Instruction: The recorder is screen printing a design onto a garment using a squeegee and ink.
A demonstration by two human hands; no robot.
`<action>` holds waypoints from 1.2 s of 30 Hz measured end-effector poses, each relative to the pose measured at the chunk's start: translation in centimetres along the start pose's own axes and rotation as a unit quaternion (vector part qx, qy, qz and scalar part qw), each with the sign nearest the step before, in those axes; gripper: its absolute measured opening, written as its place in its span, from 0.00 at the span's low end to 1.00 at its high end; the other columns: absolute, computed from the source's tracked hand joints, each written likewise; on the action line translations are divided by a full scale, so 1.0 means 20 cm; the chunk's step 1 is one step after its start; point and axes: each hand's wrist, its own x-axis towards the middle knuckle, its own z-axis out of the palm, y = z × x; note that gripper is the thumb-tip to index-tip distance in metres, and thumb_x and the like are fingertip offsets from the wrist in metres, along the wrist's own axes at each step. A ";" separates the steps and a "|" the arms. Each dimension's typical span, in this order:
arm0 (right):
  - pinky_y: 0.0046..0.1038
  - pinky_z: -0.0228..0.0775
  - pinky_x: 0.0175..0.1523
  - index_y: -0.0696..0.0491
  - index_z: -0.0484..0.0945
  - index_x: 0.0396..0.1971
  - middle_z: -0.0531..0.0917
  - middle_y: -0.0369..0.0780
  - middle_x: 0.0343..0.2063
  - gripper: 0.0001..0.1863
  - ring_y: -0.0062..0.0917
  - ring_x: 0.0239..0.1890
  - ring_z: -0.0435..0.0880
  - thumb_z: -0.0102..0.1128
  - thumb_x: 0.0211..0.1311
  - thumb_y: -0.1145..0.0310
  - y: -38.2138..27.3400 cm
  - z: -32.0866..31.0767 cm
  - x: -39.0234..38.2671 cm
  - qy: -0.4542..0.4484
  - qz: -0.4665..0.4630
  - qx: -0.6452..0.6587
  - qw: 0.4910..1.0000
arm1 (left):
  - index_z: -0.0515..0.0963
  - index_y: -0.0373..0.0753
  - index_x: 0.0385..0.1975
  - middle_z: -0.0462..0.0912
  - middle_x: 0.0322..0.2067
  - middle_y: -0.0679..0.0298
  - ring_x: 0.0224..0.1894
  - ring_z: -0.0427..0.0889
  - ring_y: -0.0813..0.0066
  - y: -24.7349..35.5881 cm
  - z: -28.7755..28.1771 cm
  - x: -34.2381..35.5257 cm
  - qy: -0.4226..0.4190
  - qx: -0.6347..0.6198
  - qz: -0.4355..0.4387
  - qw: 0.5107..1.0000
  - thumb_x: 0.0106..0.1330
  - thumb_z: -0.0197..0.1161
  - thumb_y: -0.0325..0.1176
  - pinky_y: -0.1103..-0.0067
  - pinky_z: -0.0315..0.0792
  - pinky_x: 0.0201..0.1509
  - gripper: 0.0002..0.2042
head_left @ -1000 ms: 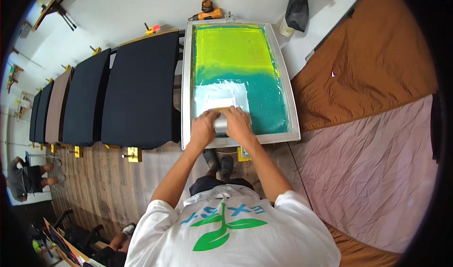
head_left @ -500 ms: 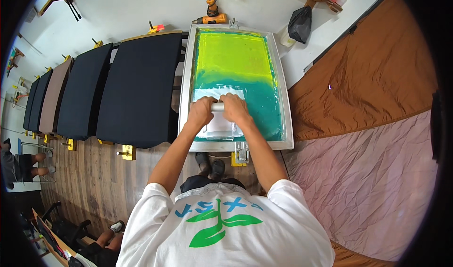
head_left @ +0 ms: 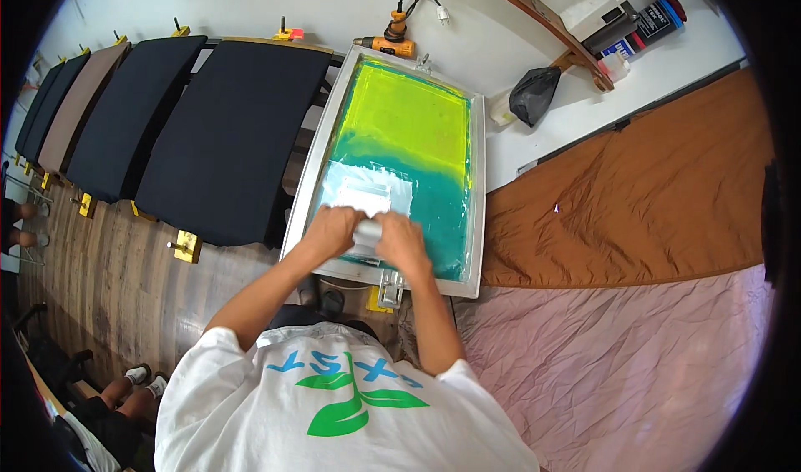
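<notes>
Both my hands are wrapped round the pale handle of a squeegee (head_left: 367,232), one at each end. My left hand (head_left: 332,230) and my right hand (head_left: 401,240) sit close together over the near part of a silk-screen frame (head_left: 476,222). The blade is hidden under the handle and hands. Beyond the hands, a white ink-like patch (head_left: 365,190) covers part of the teal mesh (head_left: 434,213). The far part of the screen is yellow-green (head_left: 407,105). A metal hinge clamp (head_left: 390,288) grips the frame's near edge.
To the left runs a row of boards covered with dark fabric (head_left: 234,138), one of them brown (head_left: 83,109). An orange heat gun (head_left: 388,47) lies past the frame's far edge. Brown cloth (head_left: 617,197) spreads to the right. Another person's legs (head_left: 125,397) show at lower left.
My hands have drawn the squeegee nearer to me along the screen, and more of the white patch shows beyond them. The whole view has turned and shifted.
</notes>
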 end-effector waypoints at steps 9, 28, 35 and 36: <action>0.43 0.76 0.50 0.48 0.84 0.41 0.85 0.48 0.39 0.21 0.46 0.44 0.84 0.57 0.42 0.75 0.15 -0.10 0.46 -0.053 0.039 0.015 0.998 | 0.83 0.40 0.33 0.85 0.31 0.50 0.37 0.85 0.50 -0.23 0.09 0.46 0.000 0.025 -0.047 0.999 0.51 0.62 0.24 0.62 0.79 0.43 0.09; 0.43 0.76 0.51 0.51 0.83 0.41 0.84 0.48 0.40 0.19 0.46 0.46 0.83 0.61 0.44 0.78 0.06 0.05 0.12 0.003 0.043 0.039 0.998 | 0.86 0.44 0.38 0.86 0.32 0.53 0.37 0.86 0.54 0.00 0.08 0.10 0.025 0.024 -0.079 0.996 0.53 0.62 0.22 0.66 0.80 0.43 0.14; 0.43 0.74 0.52 0.53 0.81 0.40 0.82 0.48 0.41 0.19 0.47 0.48 0.79 0.60 0.43 0.80 -0.03 0.09 -0.07 0.017 0.044 0.047 0.998 | 0.85 0.43 0.36 0.85 0.30 0.55 0.34 0.86 0.55 0.05 0.09 -0.08 0.040 0.005 -0.052 0.998 0.52 0.62 0.22 0.64 0.79 0.40 0.13; 0.43 0.74 0.53 0.53 0.81 0.40 0.81 0.48 0.41 0.19 0.47 0.49 0.78 0.60 0.43 0.80 -0.03 0.10 -0.09 0.014 0.045 0.052 0.998 | 0.84 0.41 0.41 0.84 0.34 0.51 0.38 0.84 0.49 0.06 0.08 -0.10 0.016 -0.026 -0.071 0.997 0.50 0.58 0.17 0.62 0.77 0.43 0.19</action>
